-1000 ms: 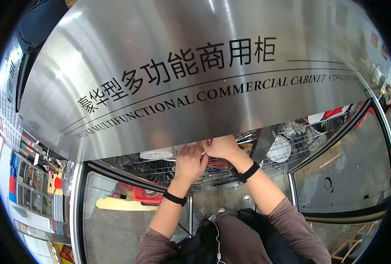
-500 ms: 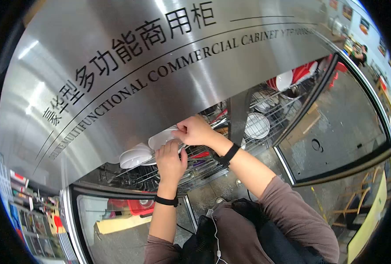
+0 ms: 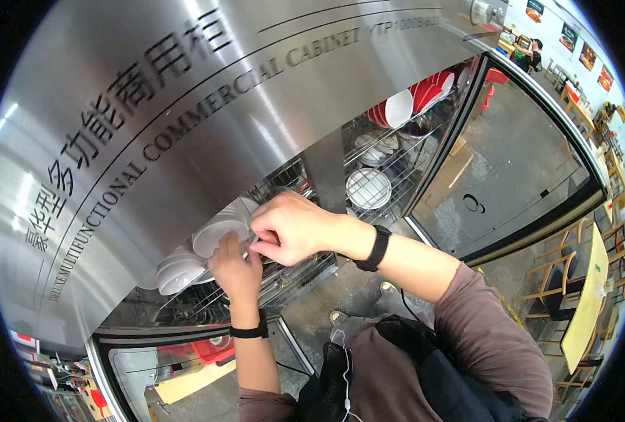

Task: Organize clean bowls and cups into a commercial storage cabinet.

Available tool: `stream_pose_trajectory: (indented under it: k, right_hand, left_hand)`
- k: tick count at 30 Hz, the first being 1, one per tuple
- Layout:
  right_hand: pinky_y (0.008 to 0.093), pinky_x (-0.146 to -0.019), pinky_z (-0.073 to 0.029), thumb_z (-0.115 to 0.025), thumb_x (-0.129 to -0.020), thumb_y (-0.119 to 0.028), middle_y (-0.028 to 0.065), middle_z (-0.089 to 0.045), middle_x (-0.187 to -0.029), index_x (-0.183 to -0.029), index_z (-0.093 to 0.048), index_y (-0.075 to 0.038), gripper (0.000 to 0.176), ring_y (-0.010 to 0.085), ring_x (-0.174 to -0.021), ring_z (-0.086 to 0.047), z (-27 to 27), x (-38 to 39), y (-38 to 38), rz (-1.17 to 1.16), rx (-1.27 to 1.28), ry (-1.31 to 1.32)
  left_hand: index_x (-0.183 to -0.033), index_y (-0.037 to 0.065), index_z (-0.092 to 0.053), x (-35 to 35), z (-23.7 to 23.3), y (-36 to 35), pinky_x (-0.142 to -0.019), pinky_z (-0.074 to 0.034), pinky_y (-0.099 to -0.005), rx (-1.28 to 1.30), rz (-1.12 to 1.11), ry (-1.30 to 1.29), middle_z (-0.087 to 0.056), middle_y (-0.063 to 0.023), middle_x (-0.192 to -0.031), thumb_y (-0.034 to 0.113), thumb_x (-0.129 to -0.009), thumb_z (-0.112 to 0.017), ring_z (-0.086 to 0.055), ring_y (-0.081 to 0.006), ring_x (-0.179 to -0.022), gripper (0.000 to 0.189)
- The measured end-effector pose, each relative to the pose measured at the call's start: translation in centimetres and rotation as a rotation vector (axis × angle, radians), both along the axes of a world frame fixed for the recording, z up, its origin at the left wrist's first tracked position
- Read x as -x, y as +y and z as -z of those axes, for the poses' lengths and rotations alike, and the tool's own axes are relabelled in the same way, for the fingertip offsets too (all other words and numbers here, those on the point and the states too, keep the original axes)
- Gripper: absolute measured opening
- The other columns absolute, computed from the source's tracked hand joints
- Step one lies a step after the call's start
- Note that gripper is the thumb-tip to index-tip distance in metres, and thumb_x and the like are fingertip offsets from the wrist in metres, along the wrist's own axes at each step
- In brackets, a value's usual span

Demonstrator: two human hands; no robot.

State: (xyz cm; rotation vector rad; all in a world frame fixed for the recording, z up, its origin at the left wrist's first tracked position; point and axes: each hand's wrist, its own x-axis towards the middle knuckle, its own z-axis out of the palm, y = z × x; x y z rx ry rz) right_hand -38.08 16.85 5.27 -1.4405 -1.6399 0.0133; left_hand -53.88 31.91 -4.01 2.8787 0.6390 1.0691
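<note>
White bowls [image 3: 221, 231] stand tilted on a wire rack inside the steel cabinet, partly hidden under its front panel. My left hand [image 3: 236, 271] has its bent fingers at the lower rim of the front bowl, the thumb pointing up beside it. Close to its right, my right hand [image 3: 291, 228] is curled, thumb and forefinger bent toward each other near the bowl's right side. What those fingers hold, if anything, is hidden. Further left leans another white bowl stack [image 3: 179, 271]. Both wrists wear black bands.
Overhead, a steel panel [image 3: 207, 105] with printed lettering juts out close above my hands. Glass doors stand open on the right [image 3: 502, 169] and lower left [image 3: 179, 373]. Red-and-white bowls [image 3: 399, 109] and white plates [image 3: 369, 188] fill the right-hand racks.
My view has turned right, so the cabinet and both hands appear further left. My hands remain close together at the white bowl; the right one shows more of its curled fingers.
</note>
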Motion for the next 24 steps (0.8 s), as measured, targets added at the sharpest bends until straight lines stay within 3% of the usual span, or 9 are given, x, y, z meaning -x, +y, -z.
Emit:
stream_pose_trajectory:
  k: [5,6,7,11,15,19,22,24]
  right_hand:
    - [0.0412,-0.052,-0.035,-0.082,-0.083,-0.008,0.009,-0.044,-0.06,-0.065,-0.042,-0.005,0.044,0.0295,-0.053,-0.046,-1.4,-2.4,-6.9,-0.104,-0.05,0.157]
    - [0.042,-0.053,-0.041,-0.083,-0.083,-0.017,0.0114,-0.051,-0.059,-0.064,-0.05,-0.005,0.04,0.031,-0.053,-0.054,-1.0,-3.4,-8.4,-0.087,-0.001,0.195]
    - [0.0403,-0.053,-0.041,-0.083,-0.084,-0.018,0.0104,-0.05,-0.058,-0.064,-0.051,-0.005,0.04,0.0274,-0.052,-0.052,-0.4,-4.5,-10.1,-0.081,0.034,0.241]
    - [0.0324,-0.054,-0.044,-0.085,-0.089,-0.023,0.0036,-0.057,-0.06,-0.069,-0.059,-0.004,0.038,0.0104,-0.057,-0.052,2.8,-10.2,-16.5,0.041,0.212,0.391]
    - [0.0235,-0.055,-0.045,-0.085,-0.093,-0.027,-0.0045,-0.067,-0.068,-0.086,-0.076,-0.004,0.025,0.0022,-0.062,-0.056,6.7,-16.2,-20.6,0.134,0.229,0.717]
    - [0.0235,-0.05,-0.048,-0.088,-0.09,-0.034,0.0029,-0.071,-0.078,-0.104,-0.074,0.003,0.041,0.0072,-0.058,-0.061,5.4,-20.4,-22.6,0.243,0.18,0.9]
    - [0.025,-0.048,-0.049,-0.09,-0.086,-0.042,0.0047,-0.071,-0.076,-0.095,-0.073,0.005,0.051,0.0081,-0.056,-0.062,3.3,-23.4,-21.2,0.404,0.124,1.005]
    - [0.0259,-0.044,-0.047,-0.088,-0.086,-0.045,0.0044,-0.068,-0.067,-0.079,-0.07,0.0,0.05,0.0102,-0.048,-0.059,2.0,-25.2,-19.6,0.463,0.113,1.04]
  left_hand:
    - [-0.118,0.002,-0.069,-0.4,-0.2,-0.6,-0.09,-0.049,-0.0508,0.018,-0.06,-0.014,-0.072,-0.0164,-0.117,0.017,-0.084,-0.073,-0.068,-0.038,-0.101,0.037]
    - [-0.117,0.002,-0.07,-0.7,-0.3,-0.9,-0.091,-0.049,-0.0511,0.022,-0.083,-0.012,-0.072,-0.0166,-0.116,0.017,-0.084,-0.073,-0.068,-0.0383,-0.101,0.036]
    - [-0.106,0.003,-0.068,-1.2,0.0,-1.3,-0.087,-0.046,-0.0495,-0.064,-0.123,-0.084,-0.069,-0.0156,-0.1,0.013,-0.083,-0.071,-0.065,-0.0392,-0.097,0.026]
    - [-0.081,0.005,-0.056,-1.9,1.1,-1.7,-0.078,-0.04,-0.0495,-0.127,-0.154,-0.157,-0.057,-0.0133,-0.081,0.011,-0.081,-0.07,-0.055,-0.038,-0.08,0.016]
    - [-0.075,0.005,-0.052,-2.6,1.2,-2.4,-0.08,-0.041,-0.0506,-0.173,-0.244,-0.154,-0.054,-0.0151,-0.077,0.01,-0.081,-0.067,-0.053,-0.04,-0.079,0.017]
    - [-0.074,0.003,-0.052,-3.2,1.8,-2.3,-0.09,-0.042,-0.0523,-0.152,-0.409,-0.059,-0.057,-0.0165,-0.083,0.011,-0.079,-0.065,-0.055,-0.0409,-0.084,0.016]
    - [-0.075,0.003,-0.053,-2.8,1.3,-2.5,-0.09,-0.042,-0.0529,-0.147,-0.389,0.005,-0.058,-0.0163,-0.083,0.011,-0.079,-0.064,-0.055,-0.0415,-0.085,0.015]
    - [-0.076,0.004,-0.054,-2.2,0.8,-3.2,-0.091,-0.042,-0.0549,-0.081,-0.394,0.033,-0.058,-0.0167,-0.084,0.011,-0.079,-0.064,-0.055,-0.0422,-0.088,0.013]
